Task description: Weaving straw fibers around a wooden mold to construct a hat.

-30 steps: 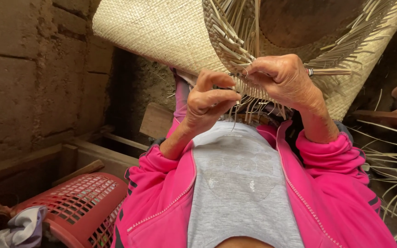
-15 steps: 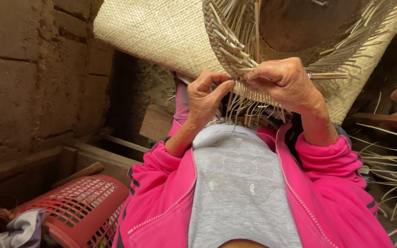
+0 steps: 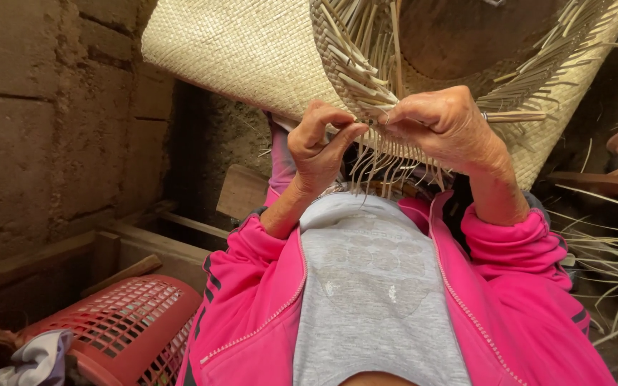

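1. Straw hat (image 3: 252, 50): fills the top of the frame, partly woven, loose strand ends sticking out along its edge at top centre. Top and right parts are cut off by the frame.
2. Left hand (image 3: 320, 146): centre frame, fingers curled, thumb and forefinger pinched on thin straw strands (image 3: 380, 168) at the hat edge. Exact strand count is hard to make out.
3. Right hand (image 3: 445, 125): just right of centre, closed over the same edge, fingertips touching the weave near the left hand. A ring shows on one finger. What's under the palm is hidden.
4. Strands hang below both hands, in front of the chest.
5. Pink jacket (image 3: 252, 300), open over a grey shirt (image 3: 373, 300), fills lower centre.
6. Red basket (image 3: 123, 329): lower left, lying tilted, cloth (image 3: 37, 361) at its mouth; partly cut off at the bottom edge.
7. Brick wall (image 3: 44, 121): left side.
8. Loose straw (image 3: 609, 264): right edge, dim, detail unclear.
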